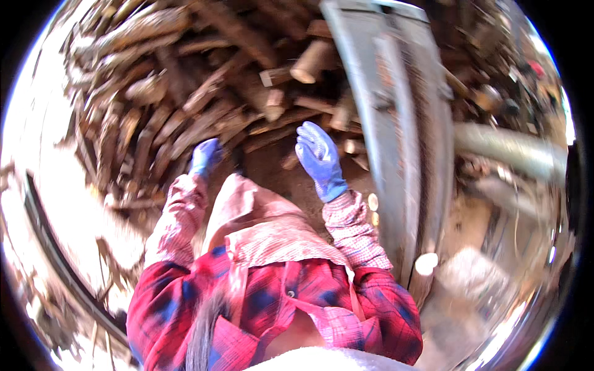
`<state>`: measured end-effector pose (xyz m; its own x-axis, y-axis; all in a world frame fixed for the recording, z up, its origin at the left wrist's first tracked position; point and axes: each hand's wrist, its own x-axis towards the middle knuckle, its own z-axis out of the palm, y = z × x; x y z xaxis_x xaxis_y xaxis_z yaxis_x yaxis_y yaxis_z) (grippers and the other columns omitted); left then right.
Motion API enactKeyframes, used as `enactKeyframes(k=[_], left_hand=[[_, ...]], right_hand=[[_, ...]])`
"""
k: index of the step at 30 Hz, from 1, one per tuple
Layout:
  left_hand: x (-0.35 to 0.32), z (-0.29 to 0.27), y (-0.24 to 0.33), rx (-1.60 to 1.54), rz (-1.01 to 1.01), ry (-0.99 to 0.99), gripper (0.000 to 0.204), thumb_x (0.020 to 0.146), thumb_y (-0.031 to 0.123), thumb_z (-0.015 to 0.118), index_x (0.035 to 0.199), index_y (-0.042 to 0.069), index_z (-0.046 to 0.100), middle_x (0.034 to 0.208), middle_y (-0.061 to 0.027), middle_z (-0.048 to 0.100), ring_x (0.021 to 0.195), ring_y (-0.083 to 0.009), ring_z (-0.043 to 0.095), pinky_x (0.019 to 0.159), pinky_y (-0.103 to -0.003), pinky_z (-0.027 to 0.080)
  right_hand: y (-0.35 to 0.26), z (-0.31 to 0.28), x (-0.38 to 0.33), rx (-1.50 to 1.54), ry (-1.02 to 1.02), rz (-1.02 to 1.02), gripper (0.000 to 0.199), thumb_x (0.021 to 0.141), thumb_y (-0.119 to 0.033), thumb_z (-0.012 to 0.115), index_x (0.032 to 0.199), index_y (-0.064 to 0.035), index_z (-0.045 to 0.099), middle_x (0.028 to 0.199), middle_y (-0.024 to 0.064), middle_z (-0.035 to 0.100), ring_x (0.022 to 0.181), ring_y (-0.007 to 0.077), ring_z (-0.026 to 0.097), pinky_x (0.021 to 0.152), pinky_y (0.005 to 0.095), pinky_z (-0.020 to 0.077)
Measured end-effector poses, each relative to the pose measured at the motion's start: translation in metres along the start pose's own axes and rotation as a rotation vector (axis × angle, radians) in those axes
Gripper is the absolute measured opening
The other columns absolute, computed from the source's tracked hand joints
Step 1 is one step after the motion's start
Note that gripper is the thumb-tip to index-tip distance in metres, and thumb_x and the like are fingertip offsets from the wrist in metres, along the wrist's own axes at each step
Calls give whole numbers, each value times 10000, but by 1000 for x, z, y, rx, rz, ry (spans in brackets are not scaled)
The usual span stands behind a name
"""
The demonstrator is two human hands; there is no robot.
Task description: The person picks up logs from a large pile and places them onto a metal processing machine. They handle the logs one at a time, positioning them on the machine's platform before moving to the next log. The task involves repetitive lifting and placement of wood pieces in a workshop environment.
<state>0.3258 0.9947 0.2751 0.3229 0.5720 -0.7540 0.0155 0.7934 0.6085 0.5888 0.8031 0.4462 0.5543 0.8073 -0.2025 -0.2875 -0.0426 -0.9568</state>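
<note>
Both my hands wear blue work gloves and reach forward over a heap of split firewood (204, 117). Raised in front of the pile, my right hand (320, 159) is open, its fingers stretched out and the palm turned inward, with nothing in it. My left hand (206, 157) is at the near edge of the heap, close to several thin split pieces. Its fingers point away and are blurred, so whether they grip anything is not clear. Short round-cut logs (311, 62) stick out of the pile beyond my right hand.
A long blue-grey metal channel with rusty streaks (396, 123) runs along my right side. Past it lie a thick pale cylinder (510, 151) and a large pale block (475, 272). An upright log end (426, 264) stands beside the channel. A dark curved bar (59, 260) lies at left.
</note>
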Motion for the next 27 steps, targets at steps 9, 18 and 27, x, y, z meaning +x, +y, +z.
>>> enactKeyframes(k=[9, 18, 27], left_hand=[[21, -102, -42, -93, -381, 378, 137, 921, 276, 568, 851, 159, 576, 766, 12, 579, 668, -145, 552, 590, -305, 450], [4, -186, -88, -202, -457, 691, 234, 933, 235, 574, 722, 213, 477, 617, 71, 413, 504, -76, 398, 428, -247, 305], [68, 20, 58, -434, -63, -79, 515, 939, 524, 519, 1239, 112, 593, 1222, -97, 626, 1121, -252, 581, 977, -406, 437]], right_hand=[[172, 83, 314, -1163, -181, 38, 1240, 624, -616, 776, 1516, -61, 118, 1500, 304, 261, 1360, 430, 338, 1104, 465, 337], [203, 88, 501, -1386, -241, 12, 1240, 580, -583, 820, 1501, -40, 192, 1498, 247, 310, 1376, 391, 334, 1147, 435, 286], [102, 100, 166, 287, -269, 605, 730, 630, -142, 885, 1282, -47, 571, 1152, 73, 653, 1021, 172, 621, 905, 313, 507]])
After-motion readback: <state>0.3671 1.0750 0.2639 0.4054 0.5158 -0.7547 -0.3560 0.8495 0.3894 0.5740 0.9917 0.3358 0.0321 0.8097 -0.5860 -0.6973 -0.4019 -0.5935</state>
